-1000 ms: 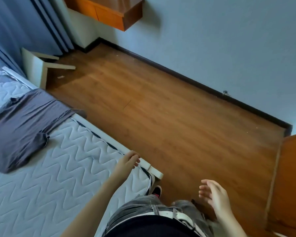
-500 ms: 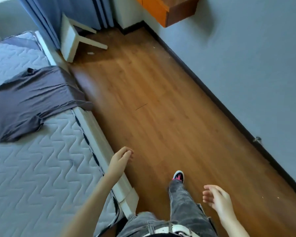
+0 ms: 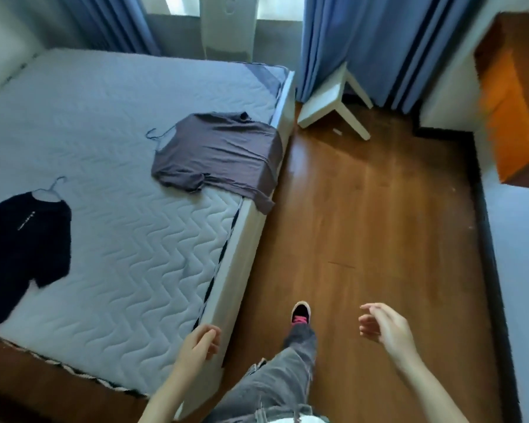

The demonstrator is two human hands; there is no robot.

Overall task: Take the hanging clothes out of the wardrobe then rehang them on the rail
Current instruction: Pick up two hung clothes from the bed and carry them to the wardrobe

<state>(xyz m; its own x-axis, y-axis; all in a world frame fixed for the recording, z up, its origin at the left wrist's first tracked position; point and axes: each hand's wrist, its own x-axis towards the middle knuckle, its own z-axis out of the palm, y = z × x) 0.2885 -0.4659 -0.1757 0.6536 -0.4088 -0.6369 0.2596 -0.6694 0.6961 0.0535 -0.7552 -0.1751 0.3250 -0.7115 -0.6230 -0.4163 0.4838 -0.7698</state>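
Note:
A grey T-shirt [image 3: 217, 154] on a wire hanger lies flat on the mattress [image 3: 110, 233], one sleeve draped over the bed's right edge. A black top [image 3: 22, 251] on a white hanger lies at the mattress's left side. My left hand [image 3: 199, 346] hovers over the bed's near right corner, fingers loosely curled, holding nothing. My right hand [image 3: 385, 331] hangs over the wooden floor, fingers apart and empty. The wardrobe and rail are out of view.
A white stool [image 3: 333, 102] lies tipped on the floor by the blue curtains [image 3: 364, 41]. An orange wooden shelf [image 3: 507, 102] juts from the right wall. My leg and shoe [image 3: 300, 315] step along the wooden floor [image 3: 364, 224] beside the bed.
The view has swung left and now faces the bed, bringing the black top and both hangers into sight. My foot has stepped forward; both hands stay empty.

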